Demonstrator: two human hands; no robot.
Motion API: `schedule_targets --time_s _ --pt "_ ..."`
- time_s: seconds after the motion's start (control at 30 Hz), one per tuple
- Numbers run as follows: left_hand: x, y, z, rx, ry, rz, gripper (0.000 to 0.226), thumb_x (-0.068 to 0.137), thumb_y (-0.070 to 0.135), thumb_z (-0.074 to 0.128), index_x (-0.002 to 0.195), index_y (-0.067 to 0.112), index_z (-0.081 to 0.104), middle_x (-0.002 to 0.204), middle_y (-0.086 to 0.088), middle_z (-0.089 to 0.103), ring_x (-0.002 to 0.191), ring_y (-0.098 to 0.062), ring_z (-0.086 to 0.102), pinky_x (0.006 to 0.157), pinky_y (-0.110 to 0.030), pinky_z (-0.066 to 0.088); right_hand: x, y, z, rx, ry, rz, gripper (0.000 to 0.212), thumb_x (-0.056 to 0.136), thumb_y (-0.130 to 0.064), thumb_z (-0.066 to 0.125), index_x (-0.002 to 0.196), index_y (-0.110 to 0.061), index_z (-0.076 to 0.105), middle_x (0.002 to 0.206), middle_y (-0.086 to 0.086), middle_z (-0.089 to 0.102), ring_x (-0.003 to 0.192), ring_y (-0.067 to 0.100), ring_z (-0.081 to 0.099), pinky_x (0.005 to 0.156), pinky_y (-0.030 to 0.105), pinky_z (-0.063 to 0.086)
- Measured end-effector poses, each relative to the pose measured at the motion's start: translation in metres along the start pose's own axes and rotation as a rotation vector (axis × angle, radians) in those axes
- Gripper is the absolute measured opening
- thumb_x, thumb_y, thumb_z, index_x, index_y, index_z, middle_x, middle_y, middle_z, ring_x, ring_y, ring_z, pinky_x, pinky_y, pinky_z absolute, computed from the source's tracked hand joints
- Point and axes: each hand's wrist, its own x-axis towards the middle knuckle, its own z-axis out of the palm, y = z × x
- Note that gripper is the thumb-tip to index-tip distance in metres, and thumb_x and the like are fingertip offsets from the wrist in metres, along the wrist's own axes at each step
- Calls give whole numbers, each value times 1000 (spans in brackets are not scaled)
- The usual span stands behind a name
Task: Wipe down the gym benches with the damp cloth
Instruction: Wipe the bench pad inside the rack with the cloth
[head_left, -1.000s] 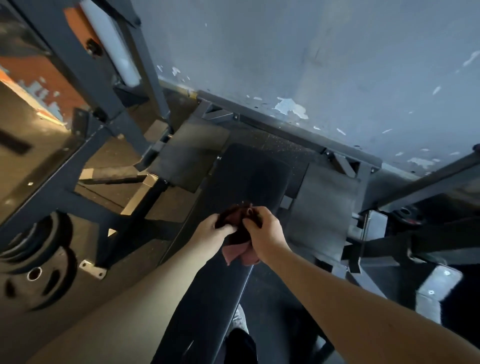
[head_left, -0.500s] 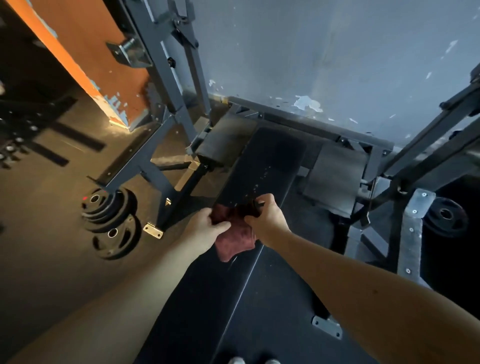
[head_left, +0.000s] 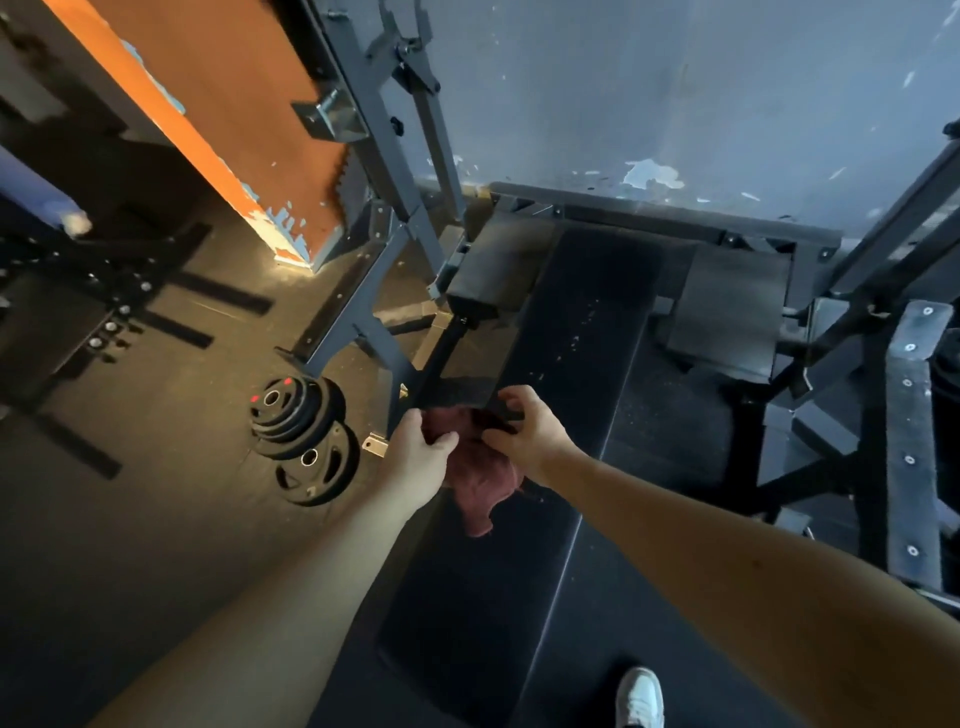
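I hold the cloth (head_left: 480, 486) (dark red, bunched) over the counter (head_left: 576, 332): left hand (head_left: 415, 457) grips its left side, right hand (head_left: 532, 439) pinches its upper edge.

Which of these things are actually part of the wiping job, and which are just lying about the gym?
Part of the job:
- cloth, gripped by the left hand and right hand
- bench

Just lying about:
- weight plates on the floor
- rack
- shoe
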Motion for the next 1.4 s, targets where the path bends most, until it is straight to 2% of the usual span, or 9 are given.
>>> schedule_targets --time_s 0.17,0.37,0.47,0.6,0.73,0.87,1.03,1.13,1.4 --pt "32 -40 -84 40 -34 72 18 96 25 65 111 21 57 108 0 65 100 -18 62 86 -34 47 19 -33 103 -13 71 38 20 88 -21 76 105 -21 65 107 1 65 101 20 64 78 27 53" --pt "99 -77 -201 68 -226 188 28 91 34 67 111 29 49 115 4 60 106 -21 60 98 -44 50 25 -104 230 253 196 146 21 101 -21 61 119 -18 73 95 5 75 81 18 71 60 24 54" --pt "116 -75 -247 34 -321 224 33 93 33 68 118 16 54 113 0 62 96 -20 64 82 -40 59 33 -133 275 424 273 147 21 99 -22 64 115 -13 74 79 7 74 65 21 67 65 37 56" --pt "128 -59 -283 -162 -503 186 9 103 19 56 101 15 63 110 -15 66 95 -29 70 70 -44 64 54 -162 306 671 391 155 17 97 -30 69 110 -19 74 103 9 78 98 28 72 89 45 58" --pt "145 -48 -284 -43 -576 285 39 103 -1 40 106 23 70 110 -4 67 86 -21 73 70 -35 63 72 -169 308 913 429 130 43 88 -40 77 121 -12 70 115 12 76 109 30 72 97 45 57" --pt "164 -32 -265 52 -581 345 42 99 -11 43 120 14 69 108 -5 69 69 -12 74 61 -27 61 85 -159 294 997 584 130 24 98 -22 66 120 -12 70 115 14 75 111 34 71 102 51 55" --pt "204 -12 -227 316 -408 477 24 95 17 66 117 27 66 120 3 69 101 -18 67 88 -37 58 96 -149 250 1164 744 233 36 94 -34 67 118 -8 72 108 15 77 101 37 74 99 58 54" --pt "235 13 -192 376 -524 332 58 86 31 74 140 20 56 137 0 60 126 -25 56 110 -40 43 113 -136 214 1266 785 260 40 91 -35 70 120 -8 72 110 14 77 102 36 74 102 59 52" --pt "340 72 -81 322 -799 195 52 61 40 83 111 24 76 102 4 78 101 -20 73 102 -45 52 191 -94 111 1267 748 273 26 103 -24 59 120 -7 69 109 18 77 105 37 73 102 56 53"
